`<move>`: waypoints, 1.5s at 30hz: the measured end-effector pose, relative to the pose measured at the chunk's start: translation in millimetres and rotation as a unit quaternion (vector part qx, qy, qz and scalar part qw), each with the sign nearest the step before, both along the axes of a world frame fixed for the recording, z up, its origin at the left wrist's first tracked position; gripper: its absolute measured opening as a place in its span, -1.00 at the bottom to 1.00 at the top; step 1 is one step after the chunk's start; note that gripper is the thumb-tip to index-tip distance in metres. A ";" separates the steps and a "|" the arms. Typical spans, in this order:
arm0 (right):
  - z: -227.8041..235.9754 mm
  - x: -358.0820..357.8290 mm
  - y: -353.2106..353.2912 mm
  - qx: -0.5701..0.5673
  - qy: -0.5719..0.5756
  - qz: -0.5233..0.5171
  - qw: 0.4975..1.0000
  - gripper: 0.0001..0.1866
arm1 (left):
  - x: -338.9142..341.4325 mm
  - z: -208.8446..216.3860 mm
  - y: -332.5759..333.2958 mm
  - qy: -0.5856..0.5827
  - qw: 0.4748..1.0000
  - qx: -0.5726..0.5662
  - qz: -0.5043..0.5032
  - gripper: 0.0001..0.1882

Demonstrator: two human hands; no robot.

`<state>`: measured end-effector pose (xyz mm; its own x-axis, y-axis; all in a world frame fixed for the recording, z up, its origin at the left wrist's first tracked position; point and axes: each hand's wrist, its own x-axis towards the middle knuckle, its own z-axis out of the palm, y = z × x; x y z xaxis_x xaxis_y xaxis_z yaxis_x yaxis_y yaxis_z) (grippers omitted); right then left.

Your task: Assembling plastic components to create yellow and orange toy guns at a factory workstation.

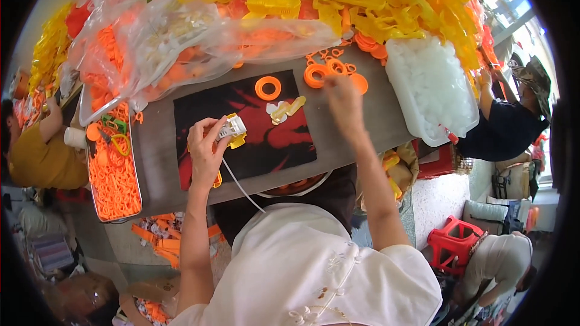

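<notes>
Head view: blocky white-and-yellow plastic piece (234, 127) in left hand (204, 146).

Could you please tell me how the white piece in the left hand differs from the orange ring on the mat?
The white piece is blocky; the orange ring is round with a hole. The left hand holds the white piece; the orange ring lies on the mat, untouched. Both show within the mat's outline.
</notes>
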<state>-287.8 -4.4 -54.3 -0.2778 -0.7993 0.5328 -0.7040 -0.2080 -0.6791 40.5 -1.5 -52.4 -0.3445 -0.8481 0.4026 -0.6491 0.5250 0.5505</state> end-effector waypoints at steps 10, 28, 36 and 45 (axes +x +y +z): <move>-51.2 -130.5 -143.4 0.096 0.115 0.121 0.981 -0.71 | -2.7 -1.6 -6.3 0.021 0.999 -0.032 0.029 -0.63; 29.9 -7.0 -8.3 0.037 0.014 0.129 0.991 -0.93 | -3.3 2.1 38.8 -0.106 0.965 -0.052 0.233 -0.61; -4.8 97.6 73.1 0.048 0.169 0.253 0.952 -0.81 | 3.0 21.6 25.2 -0.090 0.980 -0.089 0.152 -0.73; -1.7 121.7 73.1 0.060 0.097 0.217 0.969 -0.77 | 10.8 11.5 23.5 -0.035 0.985 -0.084 0.149 -0.76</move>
<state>-166.1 68.6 -56.0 0.1947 -0.8783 0.4366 -0.6846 -0.4405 -0.5808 51.4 22.0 -40.9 -0.1218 -0.8391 0.5301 -0.8219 0.3847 0.4200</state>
